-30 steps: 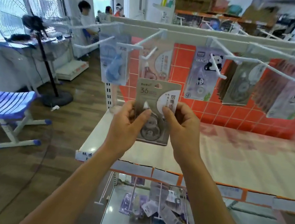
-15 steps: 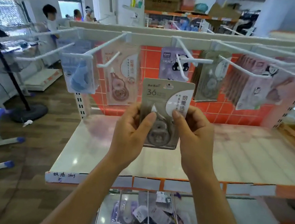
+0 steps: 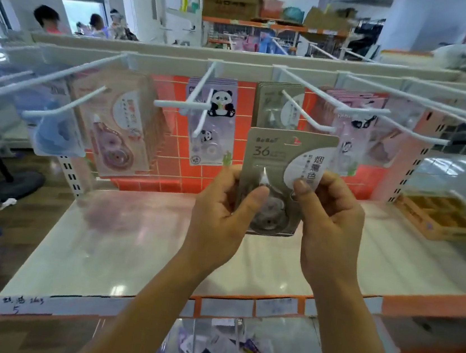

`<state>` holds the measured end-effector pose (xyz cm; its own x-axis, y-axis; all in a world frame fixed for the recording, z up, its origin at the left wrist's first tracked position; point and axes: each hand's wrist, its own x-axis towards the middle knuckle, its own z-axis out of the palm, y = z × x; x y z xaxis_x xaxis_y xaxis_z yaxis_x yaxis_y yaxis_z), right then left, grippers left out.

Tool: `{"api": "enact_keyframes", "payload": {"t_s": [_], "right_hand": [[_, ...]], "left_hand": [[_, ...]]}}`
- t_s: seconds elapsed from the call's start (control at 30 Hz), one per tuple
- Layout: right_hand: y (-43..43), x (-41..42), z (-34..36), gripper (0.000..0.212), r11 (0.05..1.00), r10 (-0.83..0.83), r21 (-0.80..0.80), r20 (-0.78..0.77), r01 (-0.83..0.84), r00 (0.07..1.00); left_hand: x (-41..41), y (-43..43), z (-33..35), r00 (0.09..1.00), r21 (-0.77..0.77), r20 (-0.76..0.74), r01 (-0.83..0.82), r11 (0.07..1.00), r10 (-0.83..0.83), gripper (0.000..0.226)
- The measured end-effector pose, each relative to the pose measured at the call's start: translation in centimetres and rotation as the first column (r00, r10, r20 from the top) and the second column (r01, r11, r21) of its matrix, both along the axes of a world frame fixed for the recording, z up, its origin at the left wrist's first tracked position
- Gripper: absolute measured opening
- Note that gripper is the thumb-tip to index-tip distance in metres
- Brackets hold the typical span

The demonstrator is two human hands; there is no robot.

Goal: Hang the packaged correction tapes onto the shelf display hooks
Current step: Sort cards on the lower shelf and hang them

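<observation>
Pinching grey correction tape pack (image 3: 283,159) at lower sides with left hand (image 3: 222,207) and right hand (image 3: 330,223). Probably light, stiff, slippery; best gripped low, hang hole (image 3: 296,140) above hands free.

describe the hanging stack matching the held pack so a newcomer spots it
Find the orange tiled back panel under the white hook rail. Near its middle, just above the held pack, hangs a stack of grey-green packs. It alone is plain grey-green, between lilac panda packs on its left and pink packs on its right.
</observation>
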<state>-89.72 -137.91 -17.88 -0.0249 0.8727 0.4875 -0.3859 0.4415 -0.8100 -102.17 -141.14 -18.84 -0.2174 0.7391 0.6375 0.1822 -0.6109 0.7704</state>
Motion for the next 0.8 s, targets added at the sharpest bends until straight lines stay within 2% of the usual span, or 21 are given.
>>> {"api": "enact_keyframes", "payload": {"t_s": [0.1, 0.23, 0.43, 0.8], "right_hand": [[0.8, 1.3, 0.2, 0.019, 1.000, 0.004, 0.010, -0.040, -0.003, 0.999], [1.8, 2.6, 0.2, 0.016, 1.000, 0.007, -0.003, -0.058, -0.007, 0.998], [3.2, 3.3, 0.3, 0.009, 1.000, -0.005, -0.003, -0.045, 0.005, 0.999], [4.5, 3.2, 0.3, 0.010, 0.999, 0.006, 0.043, 0.006, -0.006, 1.000]], "left_hand": [[1.3, 0.9, 0.4, 1.000, 0.004, 0.012, 0.024, 1.000, -0.024, 0.016], [2.6, 2.0, 0.7, 0.999, 0.003, -0.001, 0.044, 0.999, -0.044, 0.016], [3.4, 3.2, 0.6, 0.999, 0.007, 0.003, 0.039, 0.999, -0.039, 0.017], [3.1, 4.3, 0.3, 1.000, 0.034, -0.014, 0.009, 0.999, -0.008, 0.016]]}}
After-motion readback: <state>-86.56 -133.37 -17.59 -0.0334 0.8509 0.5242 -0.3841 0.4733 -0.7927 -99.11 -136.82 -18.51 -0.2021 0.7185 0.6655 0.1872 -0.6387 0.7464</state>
